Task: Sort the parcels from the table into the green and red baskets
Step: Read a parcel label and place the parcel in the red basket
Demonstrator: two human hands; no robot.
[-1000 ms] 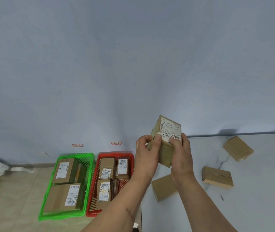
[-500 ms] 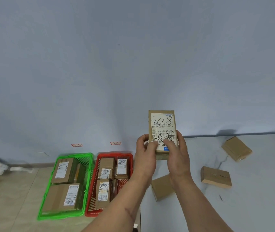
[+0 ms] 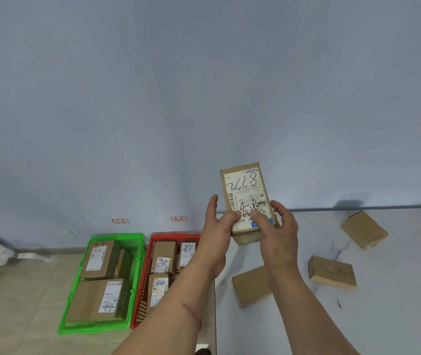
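both hands hold one parcel [image 3: 247, 201] up in front of the wall, label side toward the camera, probably so the handwritten marks on the label can be read before choosing a basket. the left hand [image 3: 217, 226] has its thumb pressed on the lower label edge while its fingers look straight alongside the box; how far they wrap behind it i cannot tell. the right hand [image 3: 278, 231] curls round the box's lower right corner, thumb on the label, so its grip is closed on the parcel. the box stands nearly upright, tilted slightly, above the bench [image 3: 396, 290] edge.

at about 8 o'clock from the held box sit the red basket [image 3: 153, 239] and, further left, the green basket [image 3: 101, 329], both on the floor and already holding labelled parcels. three unsorted parcels remain on the bench: one at 6 o'clock [image 3: 250, 285] under the right wrist, one at 4 o'clock [image 3: 332, 271], one at 3 o'clock [image 3: 364, 229], all label-down or blank side up.
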